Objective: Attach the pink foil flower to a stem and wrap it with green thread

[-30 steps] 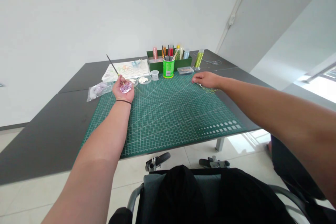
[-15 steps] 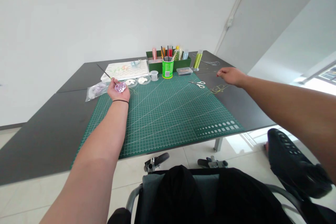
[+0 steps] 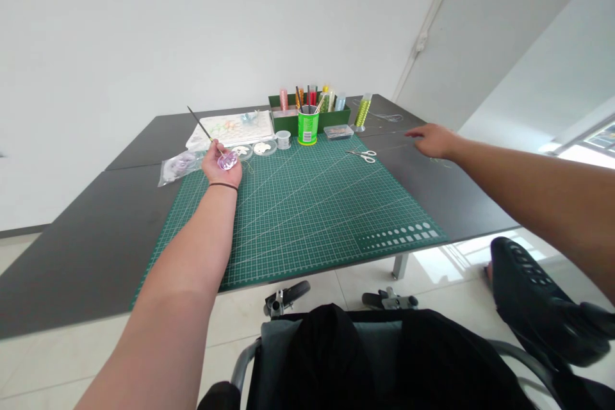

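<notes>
Purple flower (image 3: 227,161), in left hand (image 3: 220,172), right hand (image 3: 433,140) apart

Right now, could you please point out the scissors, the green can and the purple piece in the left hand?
Scissors (image 3: 369,155), head view, on the finger loops.
Green can (image 3: 308,128), head view, on its side.
Purple piece (image 3: 227,161), head view, on its middle.

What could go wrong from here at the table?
The shiny lilac piece seems only lightly held in the left hand alongside a thin stick, so it could slip onto the green cutting mat. The right hand hovers near fine green wire and might snag it.
</notes>
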Motion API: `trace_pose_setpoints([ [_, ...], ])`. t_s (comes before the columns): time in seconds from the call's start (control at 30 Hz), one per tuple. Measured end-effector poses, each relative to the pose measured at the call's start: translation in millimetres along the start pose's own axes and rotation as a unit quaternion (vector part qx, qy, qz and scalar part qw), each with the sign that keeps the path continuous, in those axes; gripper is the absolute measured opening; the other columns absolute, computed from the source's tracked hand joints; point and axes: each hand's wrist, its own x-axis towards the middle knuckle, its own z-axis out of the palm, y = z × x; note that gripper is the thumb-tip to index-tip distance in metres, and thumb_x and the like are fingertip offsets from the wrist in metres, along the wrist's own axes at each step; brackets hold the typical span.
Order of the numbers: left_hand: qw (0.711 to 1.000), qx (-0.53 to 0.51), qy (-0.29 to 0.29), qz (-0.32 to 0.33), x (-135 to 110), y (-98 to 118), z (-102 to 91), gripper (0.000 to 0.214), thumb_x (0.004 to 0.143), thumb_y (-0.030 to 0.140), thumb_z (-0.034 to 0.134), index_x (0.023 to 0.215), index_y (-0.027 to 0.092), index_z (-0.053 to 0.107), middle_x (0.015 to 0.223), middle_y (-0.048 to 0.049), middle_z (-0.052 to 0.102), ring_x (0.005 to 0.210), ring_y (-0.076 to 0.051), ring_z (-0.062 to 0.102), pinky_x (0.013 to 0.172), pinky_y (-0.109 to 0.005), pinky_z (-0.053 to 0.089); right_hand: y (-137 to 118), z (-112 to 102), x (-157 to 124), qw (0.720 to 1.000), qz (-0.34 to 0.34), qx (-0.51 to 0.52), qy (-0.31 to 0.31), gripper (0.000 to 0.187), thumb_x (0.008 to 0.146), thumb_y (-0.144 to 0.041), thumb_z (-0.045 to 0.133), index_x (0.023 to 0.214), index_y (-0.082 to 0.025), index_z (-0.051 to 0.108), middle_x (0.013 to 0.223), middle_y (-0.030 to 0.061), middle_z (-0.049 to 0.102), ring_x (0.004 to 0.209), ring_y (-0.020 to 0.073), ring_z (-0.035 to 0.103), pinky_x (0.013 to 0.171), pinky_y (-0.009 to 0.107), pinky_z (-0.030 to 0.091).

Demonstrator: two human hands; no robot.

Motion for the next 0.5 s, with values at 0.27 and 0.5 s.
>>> trace_pose_setpoints([
  [0.27,0.993,-0.004,-0.09,-0.078,-17.4,-0.8,8.5,0.026,0.1,0.015,0.051,0.076,0.017,0.062,0.055,0.0062,0.058,0.04,-0.003,0.046,0.047,-0.02,0.038,-103.1,-5.7,-18.6,0.983,-0.039,0.069,0.168,0.048,0.088,-0.016,0.052,0.134,-0.005,0.059,0.147,0.0272,0.045,0.134,0.037,0.04,0.108,0.05,0.03],
  [0.5,0.979,0.018,-0.169,-0.111,-29.7,-2.3,13.1,0.023,0.099,0.016,0.056,0.078,0.018,0.063,0.055,0.0055,0.054,0.042,-0.004,0.045,0.049,-0.021,0.039,-252.8,8.4,-44.7,0.922,-0.316,0.204,0.089,0.039,0.089,-0.014,0.049,0.126,-0.015,0.063,0.136,0.0163,0.061,0.129,0.0321,0.051,0.112,0.047,0.036],
])
